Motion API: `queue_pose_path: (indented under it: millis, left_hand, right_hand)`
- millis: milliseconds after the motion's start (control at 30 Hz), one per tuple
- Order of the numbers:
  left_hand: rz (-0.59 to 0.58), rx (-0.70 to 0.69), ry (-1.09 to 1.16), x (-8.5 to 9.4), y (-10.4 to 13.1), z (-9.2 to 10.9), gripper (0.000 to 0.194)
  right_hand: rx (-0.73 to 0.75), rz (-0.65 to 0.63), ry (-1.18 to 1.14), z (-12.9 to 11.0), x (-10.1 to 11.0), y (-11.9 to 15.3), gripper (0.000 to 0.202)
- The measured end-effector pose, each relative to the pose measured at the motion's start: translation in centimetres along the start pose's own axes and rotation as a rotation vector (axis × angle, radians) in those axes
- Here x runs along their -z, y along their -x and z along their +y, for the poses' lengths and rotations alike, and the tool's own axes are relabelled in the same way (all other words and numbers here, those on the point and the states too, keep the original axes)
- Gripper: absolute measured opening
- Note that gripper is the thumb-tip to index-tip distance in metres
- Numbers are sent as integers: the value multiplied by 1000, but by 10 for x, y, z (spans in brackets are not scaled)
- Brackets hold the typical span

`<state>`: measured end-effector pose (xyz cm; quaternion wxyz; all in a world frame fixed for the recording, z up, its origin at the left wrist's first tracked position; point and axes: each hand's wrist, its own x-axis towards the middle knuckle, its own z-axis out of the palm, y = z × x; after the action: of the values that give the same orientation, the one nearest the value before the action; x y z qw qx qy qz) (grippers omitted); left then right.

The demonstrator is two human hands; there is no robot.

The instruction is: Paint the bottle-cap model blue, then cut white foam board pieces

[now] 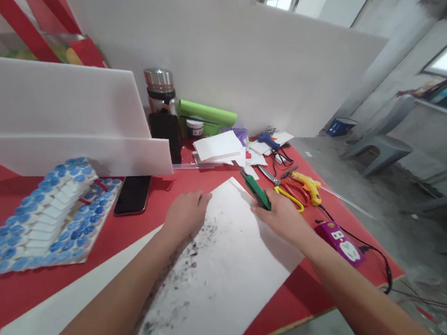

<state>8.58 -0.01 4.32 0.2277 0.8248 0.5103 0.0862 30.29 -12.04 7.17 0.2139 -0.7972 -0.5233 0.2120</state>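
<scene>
My right hand is closed around a green utility knife, its tip pointing away toward the back of the table. Beneath both arms lies a large white board, smudged with dark specks along its left part. Resting on the board's far left side is my left hand, palm down, the fingers stretched forward and partly hidden from view. Just beyond the knife are scissors with yellow handles. A yellow glue gun lies to the right of them.
A purple power socket with a cord sits near the right edge. Left are a phone and a blue-and-white decorated model. White foam boards stand behind, near a steel-topped flask, green roll and blue glue gun.
</scene>
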Motion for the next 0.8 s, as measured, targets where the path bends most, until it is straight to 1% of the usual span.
queue_pose_path:
  millis: [67,167,200,233,267,400,500,600,800]
  left_hand:
    - [-1,-14,19,0,-1,-1,43]
    - [-5,-14,17,-5,-1,-2,39]
    - [-4,-5,9,-7,-1,-3,38]
    - [-1,4,0,-9,-2,-4,37]
    - [6,12,-7,-12,-2,-4,36]
    - [41,28,-29,-18,-3,-6,35]
    - [52,31,-49,-19,-3,-6,34]
    - [54,27,-69,-20,-3,-5,34]
    - [41,21,-93,-21,-2,-2,33]
  right_hand:
    - [19,25,47,6,-3,-4,22]
    - [96,143,151,11,-7,-5,28]
    - [114,157,154,11,-7,-4,28]
    - [120,136,131,9,-7,-3,28]
    - [115,83,89,5,-7,0,27]
    - [85,-197,-88,-17,-7,14,14]
    - [54,-313,-147,-31,-8,21,13]
    - [25,-365,-184,-38,-10,22,15]
    - [61,-345,-90,-42,-11,19,12]
